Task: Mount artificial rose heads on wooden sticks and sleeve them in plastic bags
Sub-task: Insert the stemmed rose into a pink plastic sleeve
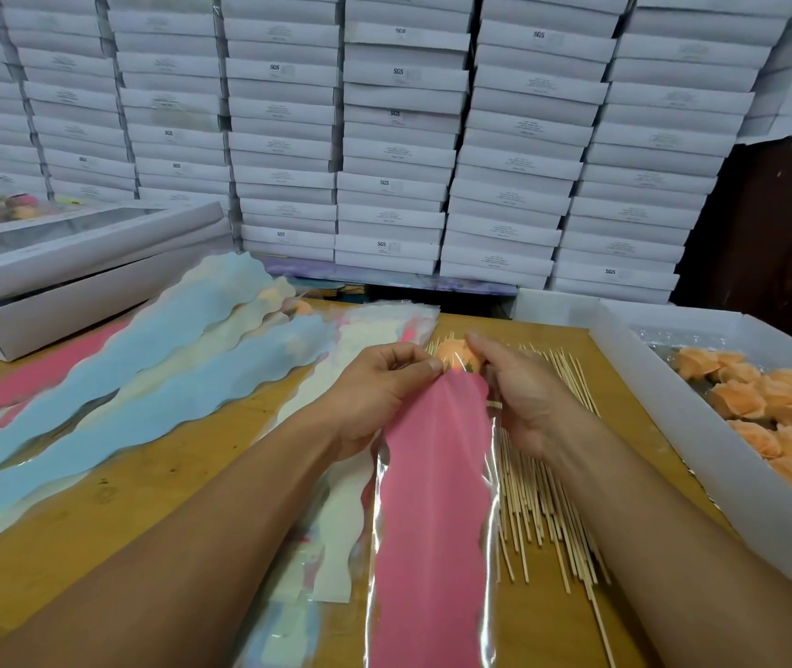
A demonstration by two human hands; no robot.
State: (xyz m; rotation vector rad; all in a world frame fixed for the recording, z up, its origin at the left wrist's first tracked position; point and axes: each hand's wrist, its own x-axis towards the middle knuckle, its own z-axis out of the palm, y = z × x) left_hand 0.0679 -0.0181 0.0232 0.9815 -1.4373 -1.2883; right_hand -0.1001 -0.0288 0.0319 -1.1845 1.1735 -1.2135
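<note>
Near the table's far edge, the left hand point(387, 378) pinches the pink sleeve's point(432, 499) mouth while the right hand point(524, 388) grips the orange rose head point(454, 353) there; the thin plastic could tear or crumple if the petals snag.

The pink sleeve point(435, 499) is clear glossy plastic along its edges, catching light in bright streaks, with a matt pink face. The blue sleeves point(153, 392) lying to its left look matt and soft, their borders wavy. The sticks point(541, 503) are pale bare wood, thin and smooth. The bench point(143, 513) is yellowish wood with a dull, scuffed finish. The orange rose heads point(770, 417) look like soft crinkled fabric or foam. The tray point(702, 426) and stacked boxes point(399, 151) are matt white cardboard.
</note>
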